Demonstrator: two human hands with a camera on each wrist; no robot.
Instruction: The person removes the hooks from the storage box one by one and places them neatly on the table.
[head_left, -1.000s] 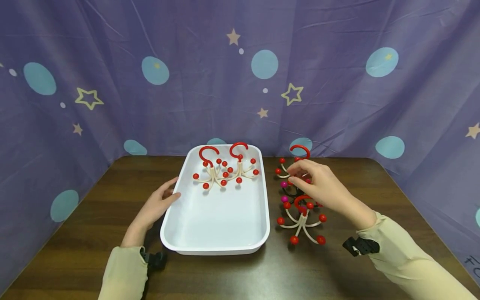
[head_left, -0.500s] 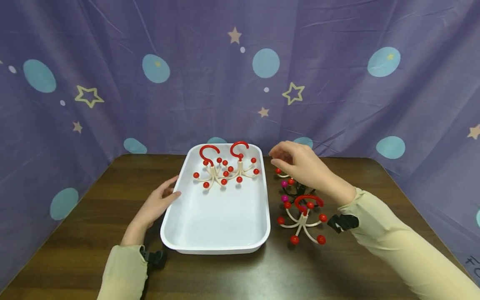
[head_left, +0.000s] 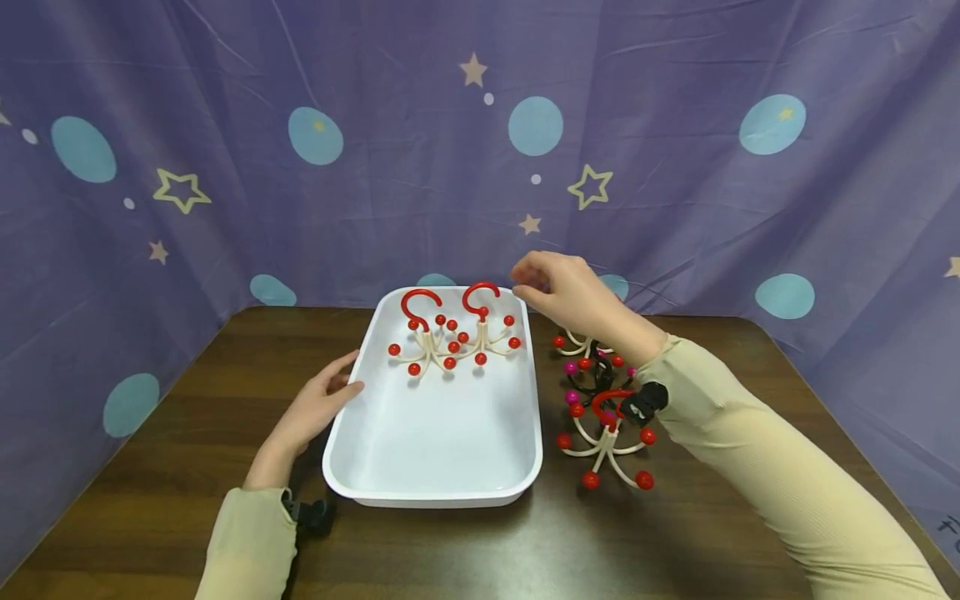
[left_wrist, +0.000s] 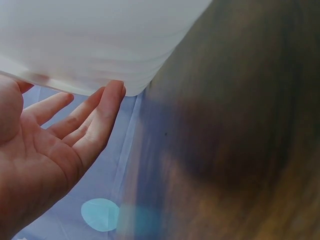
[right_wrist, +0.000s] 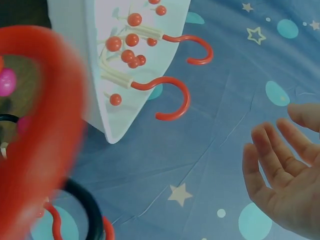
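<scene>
My left hand (head_left: 315, 408) rests at the left rim of a white tray (head_left: 435, 502). In the left wrist view its extended fingers (left_wrist: 100, 120) lie against the tray's outer wall. Raised near the tray's back right corner, my right hand (head_left: 566, 292) holds nothing; its fingers are loosely bent. Inside the tray's far end stand two cream multi-arm hook hangers, a left one (head_left: 427, 342) and a right one (head_left: 482, 333), both with red hooks and red ball tips.
Right of the tray, a cream-and-red hanger (head_left: 606, 442) stands in front, a black one (head_left: 602, 379) with magenta balls behind it, and another cream one (head_left: 585, 343) farther back, partly hidden by my right arm. A patterned curtain (head_left: 420, 167) hangs behind the table (head_left: 187, 433).
From over the hangers on the right, my right hand has moved left and up toward the tray's back right corner. The left hand and the tray have stayed put.
</scene>
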